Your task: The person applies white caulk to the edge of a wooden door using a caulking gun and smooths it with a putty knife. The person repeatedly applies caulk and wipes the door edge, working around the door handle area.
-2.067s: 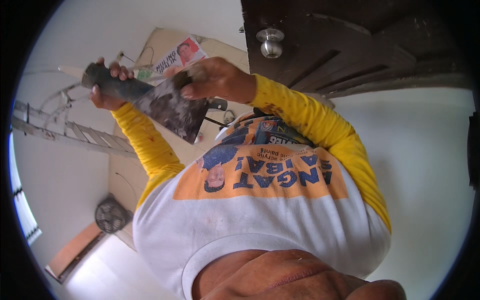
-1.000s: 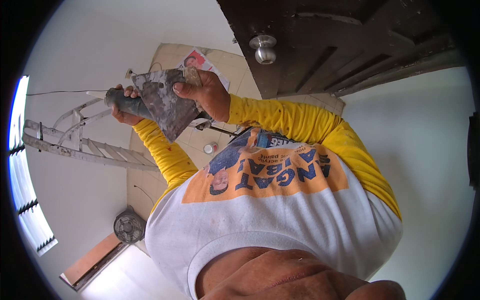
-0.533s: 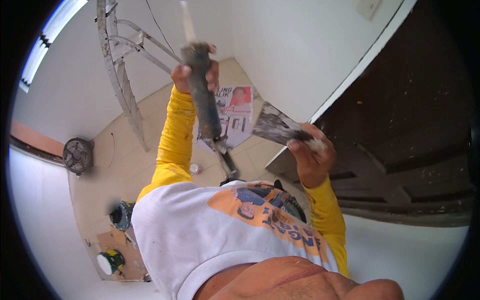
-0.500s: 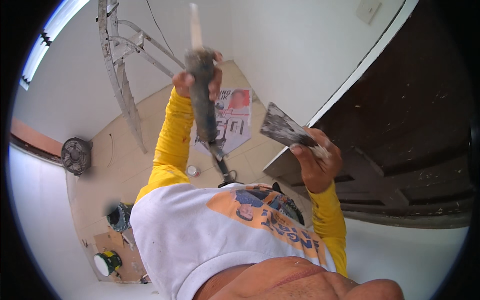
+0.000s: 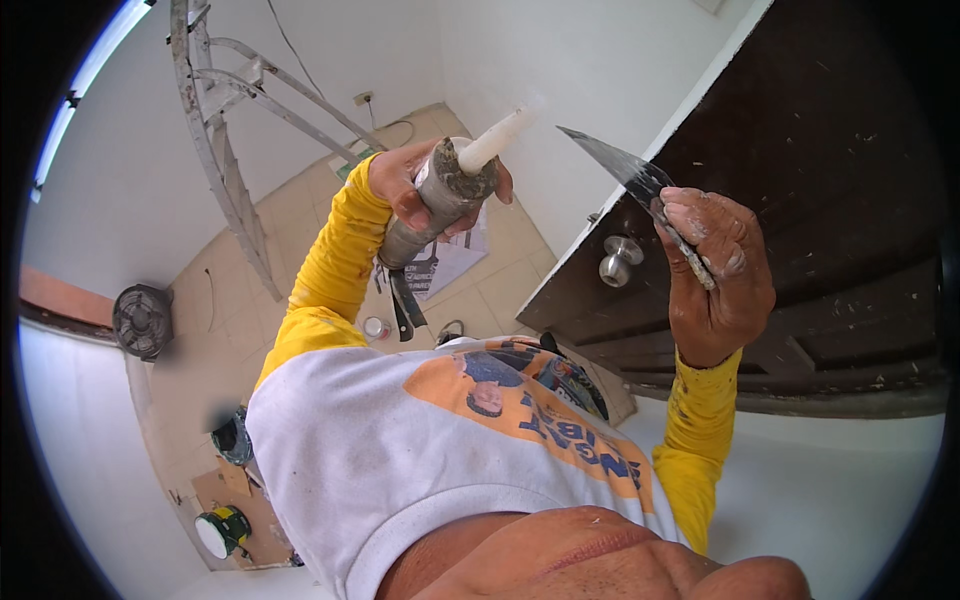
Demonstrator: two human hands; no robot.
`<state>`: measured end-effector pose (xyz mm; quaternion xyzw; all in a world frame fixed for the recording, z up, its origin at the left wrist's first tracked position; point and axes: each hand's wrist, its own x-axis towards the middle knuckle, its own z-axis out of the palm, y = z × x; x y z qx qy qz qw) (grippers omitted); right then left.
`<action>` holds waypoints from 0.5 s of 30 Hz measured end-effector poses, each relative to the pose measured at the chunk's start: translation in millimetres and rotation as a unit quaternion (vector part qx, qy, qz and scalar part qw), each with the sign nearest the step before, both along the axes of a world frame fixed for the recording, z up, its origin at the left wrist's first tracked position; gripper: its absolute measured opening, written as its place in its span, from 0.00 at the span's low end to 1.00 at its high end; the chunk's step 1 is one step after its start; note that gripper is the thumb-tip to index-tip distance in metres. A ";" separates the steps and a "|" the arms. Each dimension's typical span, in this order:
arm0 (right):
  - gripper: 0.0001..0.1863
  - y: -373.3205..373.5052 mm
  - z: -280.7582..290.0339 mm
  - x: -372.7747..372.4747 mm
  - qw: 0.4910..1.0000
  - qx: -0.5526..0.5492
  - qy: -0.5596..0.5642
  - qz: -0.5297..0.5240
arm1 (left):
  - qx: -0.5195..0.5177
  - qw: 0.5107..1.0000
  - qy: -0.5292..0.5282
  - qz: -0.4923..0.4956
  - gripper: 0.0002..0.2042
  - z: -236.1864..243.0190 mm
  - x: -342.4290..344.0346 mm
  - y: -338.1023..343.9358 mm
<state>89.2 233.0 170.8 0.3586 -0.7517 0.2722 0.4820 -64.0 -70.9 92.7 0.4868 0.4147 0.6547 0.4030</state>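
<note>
My left hand (image 5: 402,190) is wrapped round the barrel of a dirty grey caulking gun (image 5: 440,207). Its white tapered nozzle (image 5: 492,140) points up and to the right, toward the white wall. The gun's black handle end hangs below the hand. In my right hand (image 5: 728,285) a putty knife (image 5: 618,163) is pinched between thumb and fingers, its thin, smeared blade angled up and left. The blade is apart from the nozzle and in front of the edge of a dark brown door (image 5: 800,200). Whitish filler marks my right fingers.
A paint-spattered stepladder (image 5: 215,120) stands at the far left. On the tiled floor are a printed sheet (image 5: 455,265), a small can (image 5: 376,328), a black fan (image 5: 143,322) and a green paint bucket (image 5: 222,530). A round doorknob (image 5: 620,262) sticks out beside my right hand.
The caulking gun has tilted, its nozzle swinging from upright to up-right. My right hand has moved right and up, turning the putty knife so its blade shows nearly edge-on.
</note>
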 end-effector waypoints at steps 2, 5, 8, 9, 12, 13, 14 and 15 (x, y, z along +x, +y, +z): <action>0.15 0.7 2.8 3.0 1.000 0.012 0.007 0.003 | -0.013 1.000 0.001 -0.007 0.42 3.7 4.4 6.0; 0.13 5.1 4.3 4.4 0.999 0.031 0.016 0.004 | -0.048 0.999 -0.002 -0.018 0.42 12.3 11.0 10.3; 0.13 12.3 -1.5 8.6 1.000 0.012 -0.017 0.023 | -0.074 0.996 0.015 -0.038 0.41 9.0 12.9 12.2; 0.12 15.2 -3.9 10.1 0.999 0.000 -0.036 0.032 | -0.090 0.994 0.019 -0.052 0.41 7.2 13.5 12.9; 0.13 26.2 -4.6 8.9 0.997 0.025 -0.042 0.063 | -0.144 0.984 0.071 -0.083 0.40 10.0 12.2 10.7; 0.13 32.5 -6.6 8.2 0.997 0.029 -0.037 0.064 | -0.165 0.975 0.116 -0.089 0.39 16.7 10.1 13.3; 0.13 38.5 -9.2 7.0 0.997 0.034 -0.033 0.064 | -0.196 0.968 0.135 -0.081 0.39 25.0 13.2 14.3; 0.13 42.3 -11.2 7.4 0.997 0.040 -0.029 0.066 | -0.226 0.959 0.152 -0.073 0.38 32.5 16.6 14.6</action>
